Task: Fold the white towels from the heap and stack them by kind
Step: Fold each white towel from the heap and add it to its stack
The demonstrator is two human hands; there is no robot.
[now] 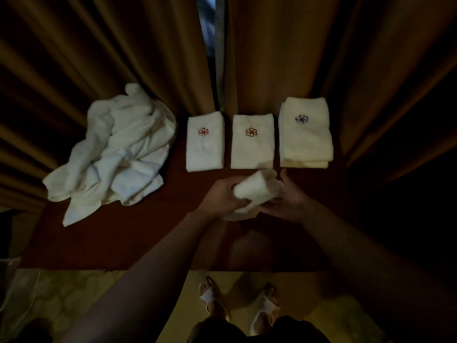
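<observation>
We stood at the near edge of the table (118,243), feet (237,303) on the floor below it. The heap (116,154) lay at the table's left. To its right, three folded stacks sat in a row along the far edge, apart from one another: the left stack (205,142), the middle stack (252,142) and the right stack (305,132). Behind heap and stacks hung the curtain (272,58). In front of the middle stack, our left hand (220,196) and right hand (289,201) held a towel (257,191) between them, above the table.
</observation>
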